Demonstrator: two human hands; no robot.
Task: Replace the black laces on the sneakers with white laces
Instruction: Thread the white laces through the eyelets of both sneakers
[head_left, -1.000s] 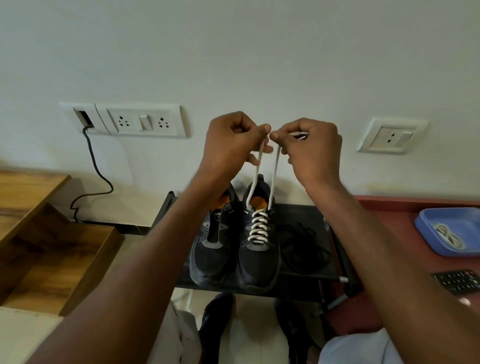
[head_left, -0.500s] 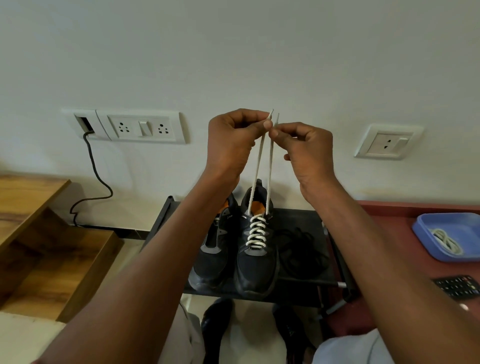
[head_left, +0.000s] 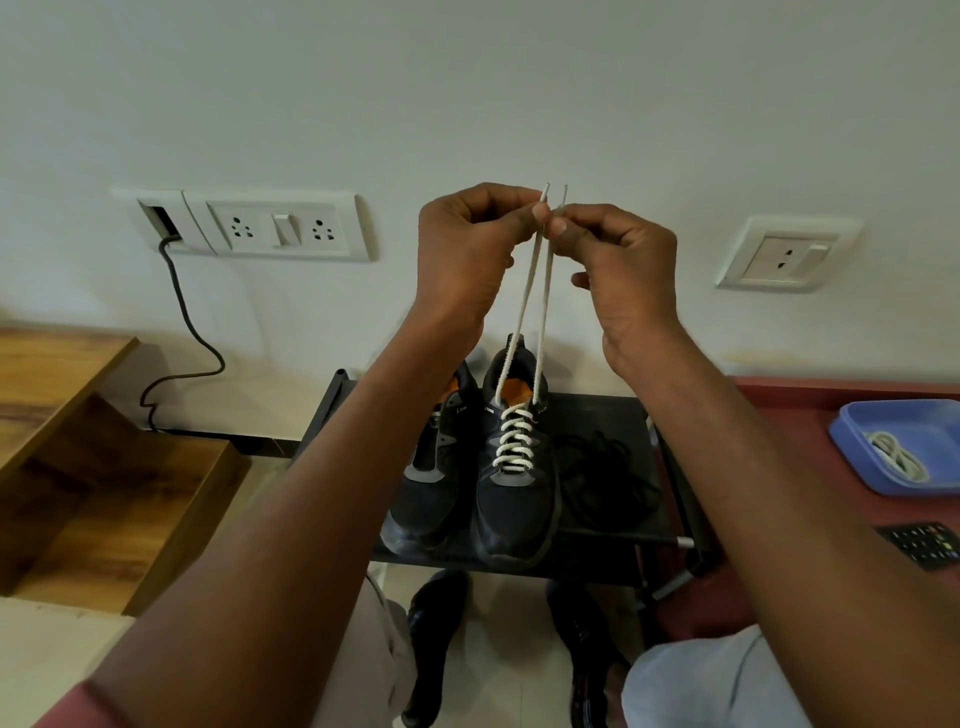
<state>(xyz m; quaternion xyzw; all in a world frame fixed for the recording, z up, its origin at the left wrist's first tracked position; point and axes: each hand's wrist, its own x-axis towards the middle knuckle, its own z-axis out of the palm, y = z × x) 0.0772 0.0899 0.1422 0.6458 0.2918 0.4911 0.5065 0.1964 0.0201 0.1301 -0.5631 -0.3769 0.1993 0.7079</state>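
There is one view only, from the camera on my head; it looks forward and down, past my raised forearms, at the white wall (head_left: 467, 78) on the far side; its wide angle bows the edges; my left hand (head_left: 467, 249) and right hand (head_left: 623, 270) sit close to the lens, near the middle; the black rack (head_left: 597, 415) lies lower and farther off; the wooden steps (head_left: 104, 467) fall at the left edge and the blue tray (head_left: 852, 452) at the right.

two sneakers (head_left: 478, 467) side by side on rack (head_left: 597, 556), loose laces (head_left: 605, 470) right
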